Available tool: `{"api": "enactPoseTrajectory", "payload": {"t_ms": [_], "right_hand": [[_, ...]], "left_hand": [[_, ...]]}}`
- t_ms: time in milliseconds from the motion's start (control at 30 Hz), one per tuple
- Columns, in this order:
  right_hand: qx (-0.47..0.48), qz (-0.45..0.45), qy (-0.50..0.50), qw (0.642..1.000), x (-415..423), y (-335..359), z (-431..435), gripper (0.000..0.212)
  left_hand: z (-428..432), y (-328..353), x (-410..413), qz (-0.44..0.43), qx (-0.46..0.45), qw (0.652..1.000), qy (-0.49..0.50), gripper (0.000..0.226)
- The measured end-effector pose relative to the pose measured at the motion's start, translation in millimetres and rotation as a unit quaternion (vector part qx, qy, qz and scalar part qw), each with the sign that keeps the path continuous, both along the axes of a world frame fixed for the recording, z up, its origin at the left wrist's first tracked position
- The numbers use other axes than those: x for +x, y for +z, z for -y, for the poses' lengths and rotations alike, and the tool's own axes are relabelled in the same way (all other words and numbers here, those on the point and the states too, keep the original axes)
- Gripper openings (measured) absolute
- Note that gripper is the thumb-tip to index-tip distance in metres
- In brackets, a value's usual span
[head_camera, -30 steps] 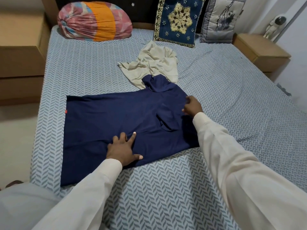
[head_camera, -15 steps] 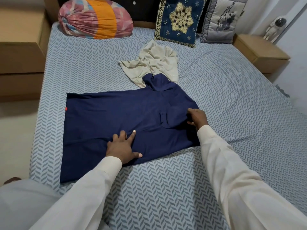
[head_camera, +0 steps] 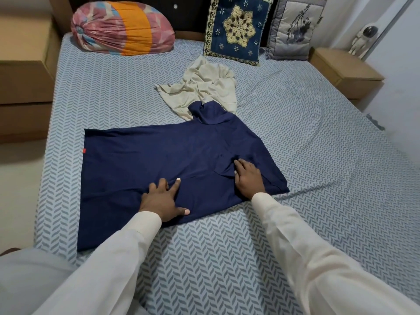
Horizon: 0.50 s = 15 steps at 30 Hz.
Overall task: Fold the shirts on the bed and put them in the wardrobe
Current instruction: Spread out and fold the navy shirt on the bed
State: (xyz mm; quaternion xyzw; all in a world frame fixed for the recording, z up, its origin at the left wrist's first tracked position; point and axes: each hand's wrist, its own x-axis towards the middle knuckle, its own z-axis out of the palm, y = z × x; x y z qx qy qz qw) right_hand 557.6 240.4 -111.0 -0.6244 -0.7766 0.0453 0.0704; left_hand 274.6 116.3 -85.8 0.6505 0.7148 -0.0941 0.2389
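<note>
with the left hand spread flat, holding nothing, pin the navy shirt while the right hand, grip unclear, smooths the fold.

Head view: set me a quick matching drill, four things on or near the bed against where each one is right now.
Things:
1. navy blue shirt
2. crumpled cream shirt
3. pink and orange striped pillow
4. white astronaut figurine

Places:
A. on the wooden bedside table
B. spread flat under the left hand and right hand
C. at the head of the bed
D. bunched just beyond the navy one

Pairs: 1-B, 2-D, 3-C, 4-A
</note>
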Motion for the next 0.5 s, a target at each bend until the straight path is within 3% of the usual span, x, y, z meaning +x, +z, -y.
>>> {"api": "enactPoseTrajectory", "payload": {"t_ms": [100, 233, 367, 500], "right_hand": [[-0.073, 0.020, -0.036, 0.996, -1, 9, -10, 0.057], [-0.147, 0.012, -0.064, 0.987, -1, 28, -23, 0.063], [-0.199, 0.031, -0.104, 0.974, -12, 48, -44, 0.058], [-0.192, 0.069, -0.134, 0.970, -44, 48, -52, 0.065]], "left_hand": [[-5, 3, -12, 0.039, 0.012, 0.999, -0.003, 0.094], [4, -6, -48, -0.043, 0.132, 0.990, -0.022, 0.072], [22, -21, -96, -0.101, 0.250, 0.963, -0.015, 0.071], [40, -22, -138, -0.105, 0.286, 0.951, -0.048, 0.052]]}}
